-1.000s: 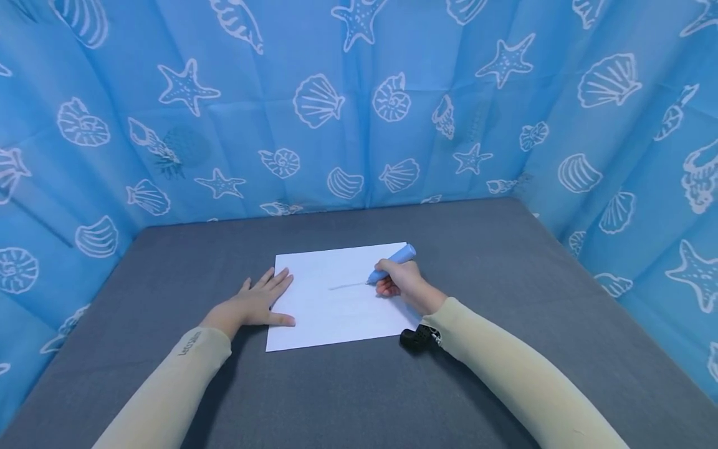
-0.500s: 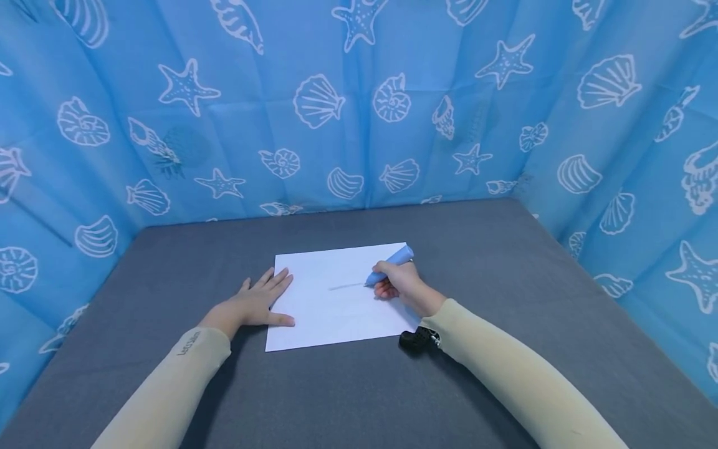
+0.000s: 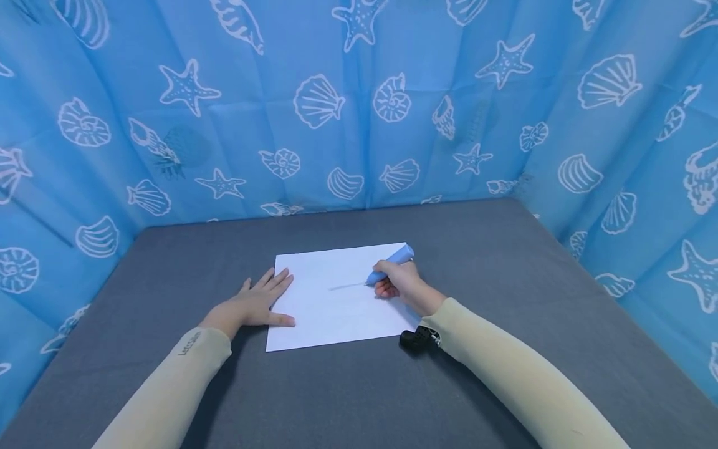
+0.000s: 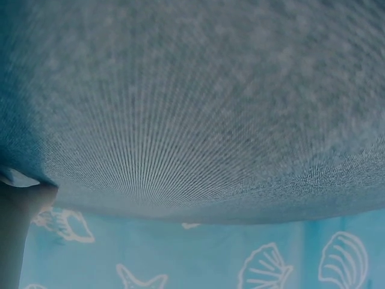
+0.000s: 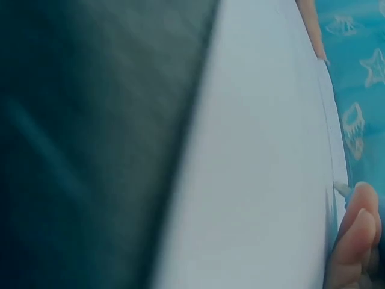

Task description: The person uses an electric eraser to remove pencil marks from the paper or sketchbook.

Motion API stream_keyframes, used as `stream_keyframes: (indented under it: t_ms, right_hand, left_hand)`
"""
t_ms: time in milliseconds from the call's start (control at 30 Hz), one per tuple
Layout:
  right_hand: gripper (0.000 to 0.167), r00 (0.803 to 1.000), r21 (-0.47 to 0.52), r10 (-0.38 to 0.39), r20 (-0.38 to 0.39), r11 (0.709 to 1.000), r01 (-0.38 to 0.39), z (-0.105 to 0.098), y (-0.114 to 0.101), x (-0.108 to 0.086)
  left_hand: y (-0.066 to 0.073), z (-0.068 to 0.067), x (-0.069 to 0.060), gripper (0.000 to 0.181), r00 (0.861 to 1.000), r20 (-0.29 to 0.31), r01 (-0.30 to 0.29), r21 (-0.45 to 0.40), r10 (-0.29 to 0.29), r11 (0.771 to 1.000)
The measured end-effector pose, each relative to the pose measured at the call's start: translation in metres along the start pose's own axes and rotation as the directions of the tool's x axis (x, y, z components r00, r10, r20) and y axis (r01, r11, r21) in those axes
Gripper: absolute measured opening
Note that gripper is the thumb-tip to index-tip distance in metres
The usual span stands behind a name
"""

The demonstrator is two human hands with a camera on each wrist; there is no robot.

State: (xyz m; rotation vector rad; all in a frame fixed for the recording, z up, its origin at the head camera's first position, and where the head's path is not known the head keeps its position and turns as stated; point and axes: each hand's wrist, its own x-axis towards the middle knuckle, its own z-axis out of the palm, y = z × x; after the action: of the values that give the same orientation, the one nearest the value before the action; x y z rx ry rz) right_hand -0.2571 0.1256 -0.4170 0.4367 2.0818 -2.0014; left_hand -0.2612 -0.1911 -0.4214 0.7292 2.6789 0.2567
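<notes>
The paper [image 3: 331, 321] lies on the table [image 3: 314, 399], probably steadied by the left hand [image 3: 255, 305], which is spread flat, fingers straight, over the nine o'clock edge. At three o'clock the right hand [image 3: 405, 284] pinches the pen [image 3: 397, 260] low, likely for control, its barrel leaning toward two o'clock, tip at a faint line [image 3: 344, 287].

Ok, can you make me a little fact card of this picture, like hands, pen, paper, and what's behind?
Left hand: fingers spread, resting over the paper's left edge
Right hand: holds the blue pen
Pen tip: at the right end of the line
Paper: white, flat on the dark gray table
Drawing: one thin, nearly straight line
Sleeves: pale, with writing on the left one
Background: blue curtain with white shells and starfish
</notes>
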Motion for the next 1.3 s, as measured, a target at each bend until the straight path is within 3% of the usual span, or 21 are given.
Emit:
stream_keyframes:
  t_ms: [400,567,900,1300]
  right_hand:
    - [0.025,1.0,-0.002,0.026,-0.001,1.0,-0.026,0.001,0.002,0.0]
    - [0.025,1.0,0.0,0.02,-0.004,1.0,-0.02,0.0,0.002,0.0]
    - [0.025,1.0,0.006,0.009,0.008,1.0,-0.009,0.001,-0.002,0.001]
    - [0.025,1.0,0.001,0.009,-0.002,1.0,-0.009,0.0,0.0,0.0]
  left_hand:
    - [-0.009,0.007,0.002,0.114,1.0,-0.013,-0.029,-0.017,0.029,0.999]
    - [-0.012,0.012,0.006,0.117,1.0,-0.017,-0.015,0.005,0.015,1.0]
    - [-0.012,0.005,0.004,0.116,1.0,-0.001,-0.012,-0.008,0.012,1.0]
    - [-0.014,0.01,0.008,0.115,1.0,-0.015,-0.028,-0.014,0.028,1.0]
